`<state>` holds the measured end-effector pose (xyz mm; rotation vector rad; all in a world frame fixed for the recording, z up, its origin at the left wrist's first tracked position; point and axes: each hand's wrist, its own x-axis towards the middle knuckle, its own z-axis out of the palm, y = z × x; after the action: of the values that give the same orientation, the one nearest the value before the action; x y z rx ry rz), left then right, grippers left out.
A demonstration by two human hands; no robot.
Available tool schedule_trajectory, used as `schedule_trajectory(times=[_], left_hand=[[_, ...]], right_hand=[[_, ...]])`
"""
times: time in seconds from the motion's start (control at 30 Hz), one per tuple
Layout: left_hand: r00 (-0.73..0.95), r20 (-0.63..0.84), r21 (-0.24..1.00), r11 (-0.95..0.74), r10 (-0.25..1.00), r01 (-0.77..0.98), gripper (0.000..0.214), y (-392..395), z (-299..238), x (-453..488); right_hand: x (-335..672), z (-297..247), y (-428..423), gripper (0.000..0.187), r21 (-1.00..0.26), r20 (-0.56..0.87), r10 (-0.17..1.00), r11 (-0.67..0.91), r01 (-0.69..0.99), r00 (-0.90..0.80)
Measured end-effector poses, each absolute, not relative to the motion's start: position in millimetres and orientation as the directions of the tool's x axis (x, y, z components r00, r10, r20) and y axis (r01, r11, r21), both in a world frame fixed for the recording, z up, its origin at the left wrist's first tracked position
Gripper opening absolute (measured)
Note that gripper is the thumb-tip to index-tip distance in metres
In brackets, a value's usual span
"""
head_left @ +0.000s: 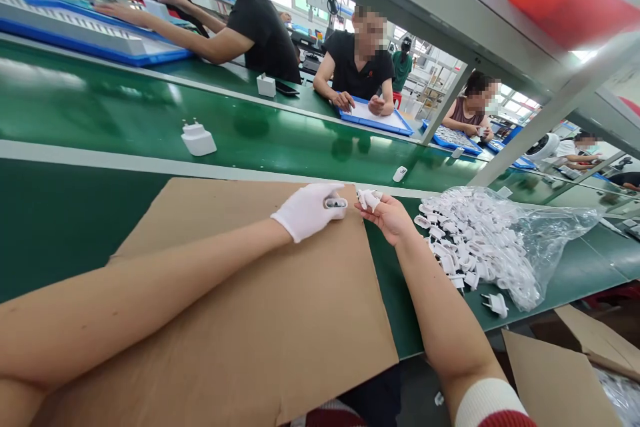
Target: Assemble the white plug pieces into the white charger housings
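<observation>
My left hand (310,211), in a white glove, is closed round a small white charger housing (343,209), its open end with a grey inside facing right. Just right of it, my right hand (393,217) pinches a small white plug piece (369,199) between thumb and fingers; white covering on the fingertips partly blends with it. A narrow gap separates the two hands. Both are above the right far edge of a brown cardboard sheet (300,307). Close to my right forearm lies a heap of white plug pieces (465,233), spilling from a clear plastic bag (560,227).
A loose plug piece (496,305) lies by the table's front edge. Beyond the cardboard runs a green conveyor belt (280,137) carrying a white charger (199,139) and a small white part (400,174). Co-workers sit across it with blue trays (375,121). A slanted metal post (530,113) rises at right.
</observation>
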<state>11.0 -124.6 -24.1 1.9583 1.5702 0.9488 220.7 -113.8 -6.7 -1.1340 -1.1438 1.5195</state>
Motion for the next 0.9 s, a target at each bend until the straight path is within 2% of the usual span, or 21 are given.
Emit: schedule_trajectory(times=[0.1, 0.17, 0.27, 0.37, 0.5, 0.57, 0.67, 0.77, 0.83, 0.9], left_hand=[[0.121, 0.226, 0.655, -0.243, 0.967, 0.716, 0.05, -139.8, -28.6, 20.1], [0.144, 0.242, 0.684, -0.274, 0.959, 0.675, 0.061, -142.0, -30.7, 17.2], [0.233, 0.291, 0.723, -0.372, 0.928, 0.582, 0.082, -139.6, -34.7, 8.6], [0.306, 0.281, 0.748, -0.407, 0.91, 0.524, 0.085, -136.5, -38.2, 3.1], [0.312, 0.183, 0.802, -0.325, 0.932, 0.502, 0.085, -136.9, -37.3, 2.1], [0.331, 0.136, 0.82, -0.294, 0.934, 0.491, 0.086, -138.4, -33.9, 2.4], [0.417, 0.081, 0.848, -0.282, 0.905, 0.449, 0.073, -139.3, -28.5, 2.5], [0.472, 0.065, 0.874, -0.279, 0.879, 0.399, 0.051, -137.1, -26.8, 3.9], [0.427, 0.056, 0.859, -0.261, 0.903, 0.44, 0.041, -135.1, -27.0, 6.8], [0.328, 0.031, 0.823, -0.211, 0.944, 0.528, 0.04, -134.1, -26.9, 11.2]], right_hand=[[214.4, -6.8, -118.5, 0.041, -0.999, 0.013, 0.996, 0.017, 0.042, -0.088], [210.5, -5.0, -122.1, 0.043, -0.993, 0.086, 0.994, 0.092, 0.079, -0.066], [207.7, -0.5, -126.5, 0.048, -0.995, 0.094, 0.991, 0.095, 0.016, -0.095], [208.3, 0.8, -127.8, 0.045, -0.995, 0.099, 0.987, 0.098, -0.013, -0.128], [208.9, -8.8, -124.1, 0.036, -0.984, 0.115, 0.982, 0.134, 0.119, -0.151], [207.8, -15.6, -121.8, 0.038, -0.97, 0.154, 0.976, 0.178, 0.166, -0.152], [205.0, -21.5, -120.7, 0.049, -0.956, 0.215, 0.963, 0.242, 0.169, -0.164], [201.8, -21.0, -122.2, 0.051, -0.95, 0.227, 0.956, 0.259, 0.174, -0.184], [200.4, -18.6, -123.7, 0.05, -0.951, 0.211, 0.957, 0.247, 0.183, -0.197], [200.2, -15.5, -125.6, 0.047, -0.953, 0.206, 0.96, 0.241, 0.182, -0.189]])
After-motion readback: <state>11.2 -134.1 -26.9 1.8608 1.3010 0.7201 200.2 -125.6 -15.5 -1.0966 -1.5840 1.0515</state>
